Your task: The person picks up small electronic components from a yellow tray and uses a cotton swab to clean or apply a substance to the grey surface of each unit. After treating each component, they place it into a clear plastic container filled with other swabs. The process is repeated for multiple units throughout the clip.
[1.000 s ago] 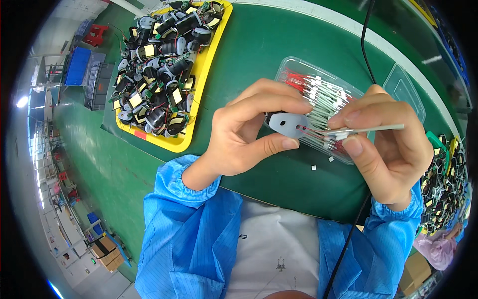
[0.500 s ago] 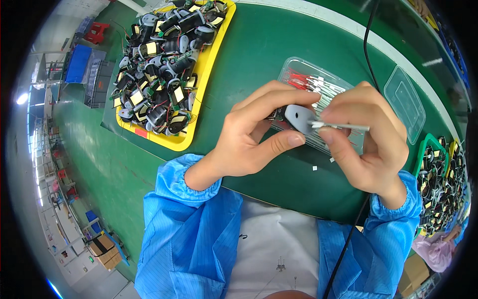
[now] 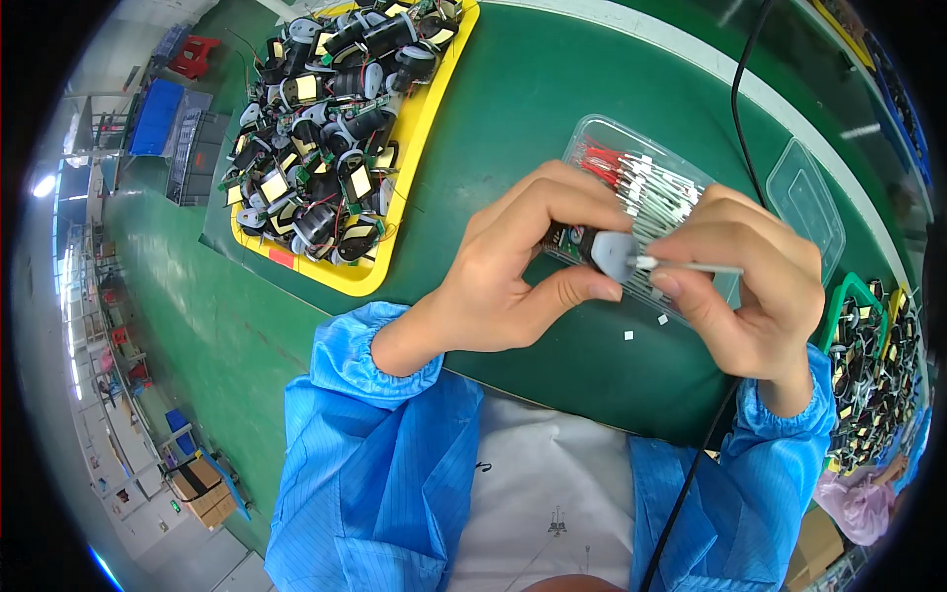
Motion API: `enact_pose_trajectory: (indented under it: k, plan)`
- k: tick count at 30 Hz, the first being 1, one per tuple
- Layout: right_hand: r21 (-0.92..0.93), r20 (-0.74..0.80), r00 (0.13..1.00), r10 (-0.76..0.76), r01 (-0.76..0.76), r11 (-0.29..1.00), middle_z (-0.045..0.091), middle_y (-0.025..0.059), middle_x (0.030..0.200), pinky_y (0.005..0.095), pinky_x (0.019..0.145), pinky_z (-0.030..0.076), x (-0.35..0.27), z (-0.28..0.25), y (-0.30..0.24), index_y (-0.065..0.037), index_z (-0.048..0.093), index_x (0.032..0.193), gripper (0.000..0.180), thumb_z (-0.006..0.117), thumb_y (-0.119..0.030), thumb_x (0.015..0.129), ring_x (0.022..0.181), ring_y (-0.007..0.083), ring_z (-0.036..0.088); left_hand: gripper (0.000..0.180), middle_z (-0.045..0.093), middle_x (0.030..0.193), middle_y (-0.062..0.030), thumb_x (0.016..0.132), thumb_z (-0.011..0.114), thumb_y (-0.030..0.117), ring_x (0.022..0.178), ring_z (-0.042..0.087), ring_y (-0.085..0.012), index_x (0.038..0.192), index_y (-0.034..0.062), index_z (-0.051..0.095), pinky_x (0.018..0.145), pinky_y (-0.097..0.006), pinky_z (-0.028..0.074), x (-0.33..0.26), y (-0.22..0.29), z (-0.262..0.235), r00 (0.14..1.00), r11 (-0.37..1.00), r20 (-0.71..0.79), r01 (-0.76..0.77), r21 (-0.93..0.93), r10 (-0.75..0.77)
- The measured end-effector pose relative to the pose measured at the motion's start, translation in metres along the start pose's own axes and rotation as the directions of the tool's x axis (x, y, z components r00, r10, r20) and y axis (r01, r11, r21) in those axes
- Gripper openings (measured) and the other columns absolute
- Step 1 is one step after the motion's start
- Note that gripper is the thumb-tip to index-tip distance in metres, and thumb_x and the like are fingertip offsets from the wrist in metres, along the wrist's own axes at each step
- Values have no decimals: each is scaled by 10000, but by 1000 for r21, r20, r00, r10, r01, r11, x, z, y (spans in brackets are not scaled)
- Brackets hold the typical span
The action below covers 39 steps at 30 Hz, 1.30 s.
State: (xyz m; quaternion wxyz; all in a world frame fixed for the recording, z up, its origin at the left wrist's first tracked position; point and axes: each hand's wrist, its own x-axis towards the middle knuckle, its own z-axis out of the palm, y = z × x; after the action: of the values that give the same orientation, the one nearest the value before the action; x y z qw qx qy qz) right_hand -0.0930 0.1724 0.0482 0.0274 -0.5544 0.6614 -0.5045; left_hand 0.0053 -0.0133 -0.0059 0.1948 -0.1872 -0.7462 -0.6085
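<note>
My left hand (image 3: 523, 261) grips a small black part with a grey rounded end cap (image 3: 616, 257) between thumb and fingers. A bit of green circuit board shows on its side. My right hand (image 3: 755, 276) pinches a thin whitish stick-like piece (image 3: 705, 266), whose tip meets the grey cap; whether it sits inside the cap I cannot tell. Under both hands lies a clear plastic box (image 3: 592, 126) full of similar thin pale pieces (image 3: 656, 192), some with red ends. My hands hide part of the box.
A yellow tray (image 3: 367, 278) heaped with similar black and grey parts stands at the left. Right of the box lie a clear lid (image 3: 804, 202) and a black cable (image 3: 738, 109). Small white squares (image 3: 628, 335) dot the green table. Further right, a green-rimmed tray (image 3: 838, 296) holds more parts.
The grey cap has turned from showing its flat face with a hole to a more edge-on view, and its black body shows more. Both hands have shifted slightly right.
</note>
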Motion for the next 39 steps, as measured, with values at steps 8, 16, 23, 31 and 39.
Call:
enact_pose_trajectory:
  k: [8, 16, 23, 31, 39]
  plan:
    - [124, 36, 997, 70, -74, 989, 633, 138, 732, 323, 551, 411, -3, 2, 1, 56, 631, 838, 137, 699, -7, 736, 615, 226, 550, 423, 569, 988, -166, 805, 729, 218, 874, 545, -211, 1075, -36, 526, 749, -310, 449, 1, -3, -3, 993, 995, 65, -102, 7, 101]
    - [-23, -200, 967, -159, 157, 987, 634, 135, 745, 303, 496, 435, -7, 26, 18, 71, 634, 839, 162, 726, 35, 711, 579, 236, 561, 367, 589, 976, -133, 754, 759, 92, 871, 582, -237, 1038, -19, 554, 749, -320, 473, -2, -1, 8, 989, 988, -124, 56, -146, -75]
    - [-26, -243, 964, -108, 105, 994, 628, 123, 744, 309, 505, 441, -8, 31, 17, 68, 627, 828, 170, 730, 69, 692, 574, 230, 559, 360, 594, 970, -145, 754, 754, 72, 860, 580, -240, 1039, -22, 554, 731, -325, 477, -3, -4, 10, 985, 999, -167, 33, -41, -40]
    - [62, -223, 975, 12, 2, 998, 618, 116, 731, 300, 493, 429, -11, 31, 14, 61, 632, 833, 160, 717, 76, 699, 571, 216, 555, 365, 594, 949, -157, 751, 759, 84, 840, 581, -257, 1033, -30, 557, 696, -326, 478, -4, -2, 10, 982, 998, -180, 55, 13, -52]
    - [-4, -210, 970, -120, 122, 993, 629, 112, 748, 289, 505, 435, -7, 27, 13, 50, 641, 847, 141, 720, 28, 733, 587, 185, 560, 380, 593, 989, -155, 767, 756, 95, 862, 584, -233, 1055, -34, 545, 748, -318, 480, -5, 0, 10, 987, 999, -163, 7, -53, -15]
